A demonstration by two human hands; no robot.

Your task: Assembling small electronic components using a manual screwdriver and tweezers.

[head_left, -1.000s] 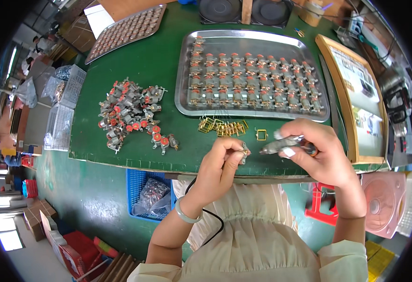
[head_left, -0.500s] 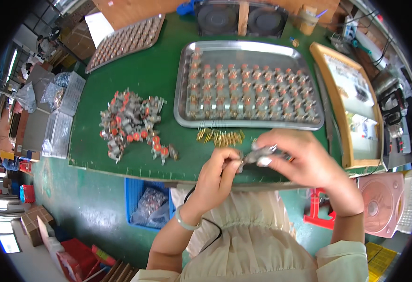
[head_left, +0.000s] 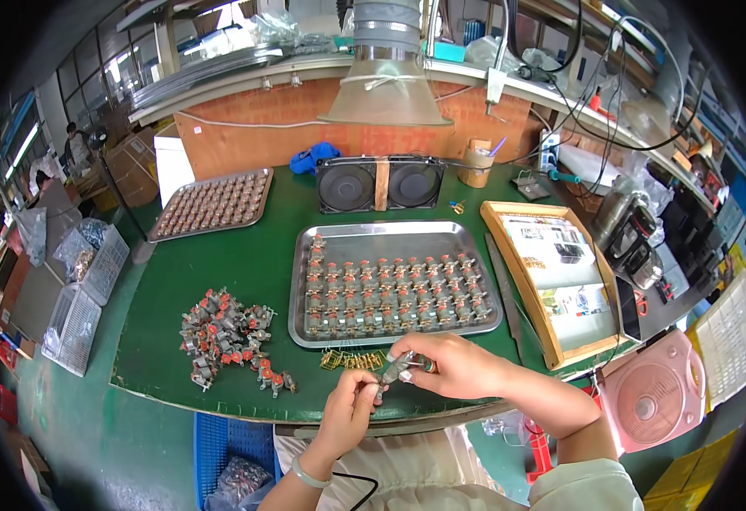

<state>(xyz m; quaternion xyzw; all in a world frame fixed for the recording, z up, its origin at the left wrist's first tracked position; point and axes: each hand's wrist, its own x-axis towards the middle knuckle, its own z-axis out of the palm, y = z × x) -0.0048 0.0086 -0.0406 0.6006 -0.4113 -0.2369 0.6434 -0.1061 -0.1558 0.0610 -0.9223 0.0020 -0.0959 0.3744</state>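
At the bench's near edge, my left hand is closed, thumb and forefinger pinching a small metal part mostly hidden by the fingertips. My right hand curls round a grey pliers-like metal tool, whose tip meets that part. Just beyond my fingers lies a bunch of brass-coloured pieces with thin wire leads. Behind them, a metal tray carries rows of small grey components with orange-red tops. Similar components form a loose pile to the left.
A second filled tray sits far left. Twin black fans stand at the back below a duct hood. Right of the tray are a long metal strip and a wood-framed board. A blue crate is below the bench.
My view has tilted up, so the bench and hands sit lower and the shelf and hood show. Both hands keep their hold at the same spot before the tray.
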